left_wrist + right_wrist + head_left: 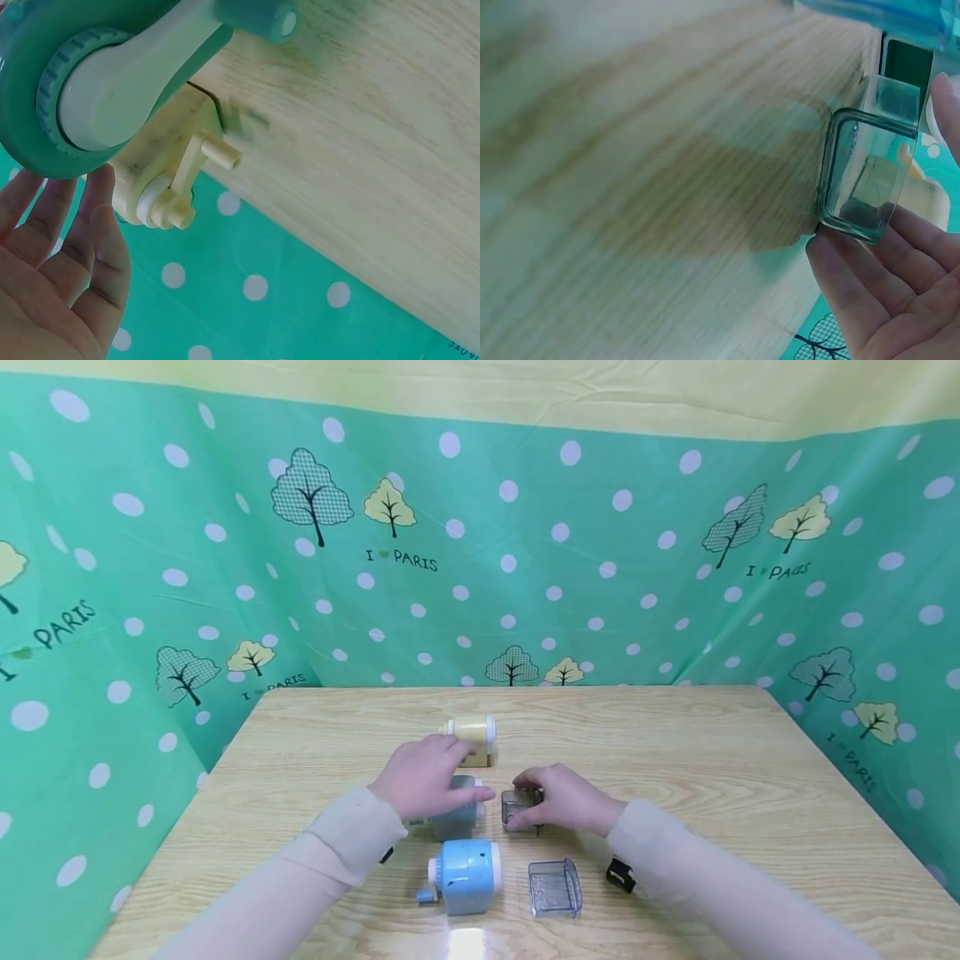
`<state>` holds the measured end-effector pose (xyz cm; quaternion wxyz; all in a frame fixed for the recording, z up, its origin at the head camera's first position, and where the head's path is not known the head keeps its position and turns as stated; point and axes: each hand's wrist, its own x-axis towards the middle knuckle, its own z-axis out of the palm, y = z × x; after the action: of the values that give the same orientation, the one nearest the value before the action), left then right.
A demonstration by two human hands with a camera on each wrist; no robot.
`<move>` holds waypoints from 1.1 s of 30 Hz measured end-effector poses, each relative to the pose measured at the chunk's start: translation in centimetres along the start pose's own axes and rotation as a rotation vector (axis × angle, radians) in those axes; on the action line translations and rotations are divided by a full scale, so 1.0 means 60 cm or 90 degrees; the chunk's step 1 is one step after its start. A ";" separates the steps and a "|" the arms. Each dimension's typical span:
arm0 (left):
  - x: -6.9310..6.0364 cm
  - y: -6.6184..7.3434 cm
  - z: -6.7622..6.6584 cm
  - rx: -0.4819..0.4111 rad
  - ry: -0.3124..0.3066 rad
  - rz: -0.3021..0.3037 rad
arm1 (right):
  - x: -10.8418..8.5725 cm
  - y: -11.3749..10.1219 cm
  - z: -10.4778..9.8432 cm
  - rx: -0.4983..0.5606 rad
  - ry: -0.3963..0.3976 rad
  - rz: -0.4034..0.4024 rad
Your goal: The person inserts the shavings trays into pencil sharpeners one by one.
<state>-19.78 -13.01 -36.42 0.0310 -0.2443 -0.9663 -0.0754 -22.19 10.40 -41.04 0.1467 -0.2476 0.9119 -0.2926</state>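
Note:
My left hand [427, 777] holds a green crank pencil sharpener [455, 822], thumb over its top and fingers at its far side. Its white crank [112, 90] shows large in the left wrist view. To its right, my right hand [566, 799] grips a clear shavings drawer [517, 810] between thumb and fingers, just apart from that sharpener. In the right wrist view the drawer [866, 176] stands close to the tabletop; whether it touches is hard to tell.
A blue crank sharpener [468, 877] stands nearer, with a second clear bluish drawer [553, 889] right of it. Behind my left hand is a cream sharpener [476, 743]. All are on a wooden table [675, 743], with a green dotted curtain [525, 593] around its back and sides.

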 end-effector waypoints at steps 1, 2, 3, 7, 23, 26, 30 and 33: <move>-0.001 0.000 0.000 -0.003 -0.002 0.000 | -0.002 0.000 0.000 0.000 0.000 -0.001; -0.002 0.000 0.000 -0.004 -0.003 0.000 | -0.004 0.000 0.001 0.000 0.000 0.000; -0.003 0.000 0.001 -0.005 -0.005 0.000 | -0.006 0.000 0.002 0.000 0.001 0.000; -0.009 -0.002 0.007 -0.001 -0.003 -0.001 | -0.010 0.000 0.006 -0.016 0.002 -0.010; -0.020 -0.006 0.029 -0.014 0.005 0.006 | -0.027 0.013 0.012 -0.063 0.031 -0.027; -0.023 -0.009 0.034 -0.016 0.004 0.006 | -0.027 0.015 0.013 -0.072 0.031 -0.033; -0.025 -0.008 0.038 -0.008 -0.001 0.006 | -0.029 0.018 0.012 -0.079 0.030 -0.034; -0.027 -0.008 0.040 -0.003 -0.003 0.006 | -0.031 0.018 0.011 -0.081 0.030 -0.039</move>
<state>-18.61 -13.79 -38.99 0.0287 -0.2494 -0.9649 -0.0768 -20.74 11.83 -41.98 0.1001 -0.2771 0.9238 -0.2444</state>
